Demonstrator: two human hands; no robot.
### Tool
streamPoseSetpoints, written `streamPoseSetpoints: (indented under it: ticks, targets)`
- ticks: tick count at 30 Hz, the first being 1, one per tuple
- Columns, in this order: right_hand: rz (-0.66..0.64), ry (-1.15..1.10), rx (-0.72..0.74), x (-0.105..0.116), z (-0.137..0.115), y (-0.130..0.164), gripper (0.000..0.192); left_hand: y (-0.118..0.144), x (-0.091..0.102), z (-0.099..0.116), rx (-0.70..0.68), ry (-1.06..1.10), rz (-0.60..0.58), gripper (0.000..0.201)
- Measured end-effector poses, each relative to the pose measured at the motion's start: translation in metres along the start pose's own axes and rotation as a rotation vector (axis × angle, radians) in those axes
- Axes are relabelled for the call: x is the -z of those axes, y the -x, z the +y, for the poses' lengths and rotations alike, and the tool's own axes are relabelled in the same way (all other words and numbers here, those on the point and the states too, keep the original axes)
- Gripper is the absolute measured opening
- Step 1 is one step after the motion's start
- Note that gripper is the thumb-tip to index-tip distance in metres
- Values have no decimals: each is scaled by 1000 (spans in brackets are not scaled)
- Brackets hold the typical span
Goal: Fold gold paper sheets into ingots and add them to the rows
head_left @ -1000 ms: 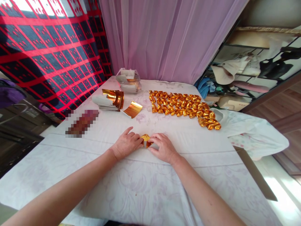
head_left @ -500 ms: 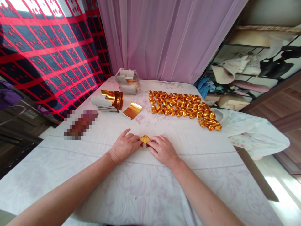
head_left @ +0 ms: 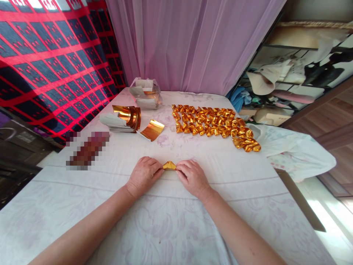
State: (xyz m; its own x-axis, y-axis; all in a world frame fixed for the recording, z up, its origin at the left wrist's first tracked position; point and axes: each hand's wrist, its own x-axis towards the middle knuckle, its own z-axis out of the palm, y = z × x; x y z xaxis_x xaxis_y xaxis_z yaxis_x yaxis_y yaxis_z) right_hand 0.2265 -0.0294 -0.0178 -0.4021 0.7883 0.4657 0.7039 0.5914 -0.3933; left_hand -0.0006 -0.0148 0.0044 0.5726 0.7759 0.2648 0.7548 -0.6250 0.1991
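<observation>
Nearest to me, both forearms run up from the bottom edge onto the white flowered cloth that covers the table. I see my left hand lying knuckles-up on the cloth, its fingers curled in and their tips pinching the left end of a small folded gold foil piece. My right hand mirrors it, fingers bent and closed on the right end of that same piece, so the foil sits between the two sets of fingertips, low against the cloth near the middle of the table. How the underside of the foil is folded I cannot tell, since the fingers cover both ends. Farther off and to the left lies a blurred reddish-brown patch that I cannot identify. Beyond it sits a stack of foil sheets, silver below with gold curling up on top, and just to its right a single gold sheet lies slightly bent on the cloth. To the right of that, well apart from my hands, a broad spread of finished gold folded pieces lies in close rows, trailing nearer toward the right edge. At the far end of the table stands a clear plastic bag with more foil inside. Behind everything hangs a pale purple curtain, with a red and dark checked blanket to the far left and cluttered shelves to the far right.
</observation>
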Motion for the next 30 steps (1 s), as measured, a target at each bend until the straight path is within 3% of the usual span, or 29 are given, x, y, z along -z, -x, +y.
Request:
streamPoseSetpoints:
  ticks: [16,30]
  targets:
    - [0,53,-181,-3,-6,-5,12,-16,4,7,186,-51,-166,27]
    - [2,174,-218,-3,-8,-7,19,-21,1,5,157,-61,-121,30]
